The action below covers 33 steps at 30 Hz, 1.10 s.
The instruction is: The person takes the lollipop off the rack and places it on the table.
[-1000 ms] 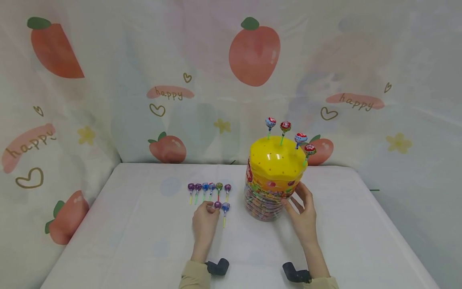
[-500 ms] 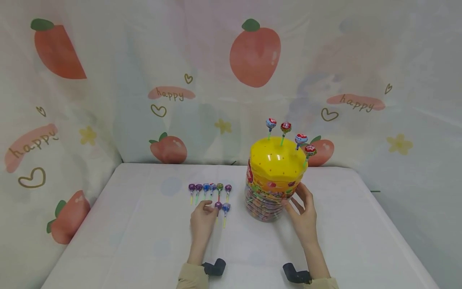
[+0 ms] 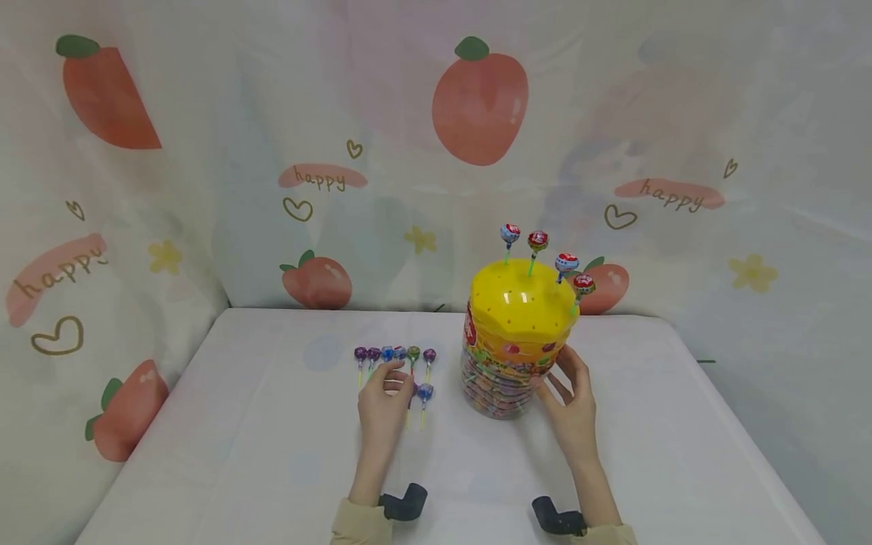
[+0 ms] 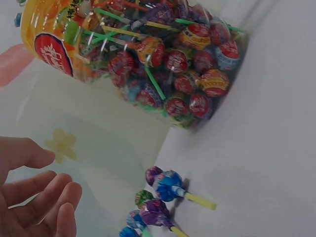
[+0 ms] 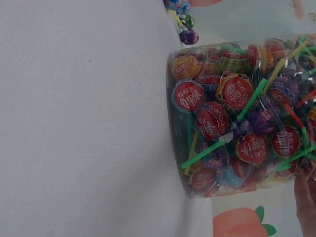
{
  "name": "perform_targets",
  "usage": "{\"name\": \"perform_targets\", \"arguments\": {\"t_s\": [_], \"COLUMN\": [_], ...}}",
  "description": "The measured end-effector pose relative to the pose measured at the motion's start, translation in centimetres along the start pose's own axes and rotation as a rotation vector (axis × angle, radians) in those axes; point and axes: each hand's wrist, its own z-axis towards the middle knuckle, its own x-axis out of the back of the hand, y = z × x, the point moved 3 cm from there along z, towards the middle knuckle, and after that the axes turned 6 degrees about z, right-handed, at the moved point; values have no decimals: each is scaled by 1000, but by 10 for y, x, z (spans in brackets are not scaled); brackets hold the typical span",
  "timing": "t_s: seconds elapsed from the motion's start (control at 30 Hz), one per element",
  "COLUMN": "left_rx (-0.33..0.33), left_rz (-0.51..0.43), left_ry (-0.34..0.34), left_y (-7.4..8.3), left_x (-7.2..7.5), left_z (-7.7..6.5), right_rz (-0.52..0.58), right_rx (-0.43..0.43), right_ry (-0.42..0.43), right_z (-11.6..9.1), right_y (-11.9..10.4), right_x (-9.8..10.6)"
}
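A clear ridged jar (image 3: 496, 384) packed with lollipops stands on the white table. Its yellow lid (image 3: 521, 303) is dotted with small holes, and several lollipops (image 3: 538, 242) stick up from the back and right of it. My right hand (image 3: 575, 416) holds the jar's right side, thumb toward the front; only a bit of finger (image 5: 305, 197) shows in the right wrist view. My left hand (image 3: 384, 409) hovers with loosely bent fingers and nothing between them. Beneath it lie a purple lollipop (image 4: 155, 211) and a blue lollipop (image 4: 169, 185), side by side.
Behind those two, a row of several wrapped lollipops (image 3: 373, 354) lies left of the jar, partly covered by my left hand in the head view. A patterned cloth backdrop (image 3: 480, 110) rises behind the tabletop (image 3: 272, 424).
My left hand has left the purple lollipop, shifting slightly away from me and up over the row. The lollipop lies where it was. My right hand and the jar have stayed put.
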Motion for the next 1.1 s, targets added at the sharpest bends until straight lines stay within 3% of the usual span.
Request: {"name": "perform_targets", "arguments": {"t_s": [0.33,1.1], "left_rx": [-138,-327], "left_rz": [-68,-160], "left_ry": [-20,-86], "left_y": [29,93], "left_x": [8,-12], "left_z": [3,28], "right_rz": [16,-3], "right_rx": [14,8], "right_ry": [-11,7], "right_z": [-1,-2], "right_y": [-3,-4], "right_x": [-1,0]}}
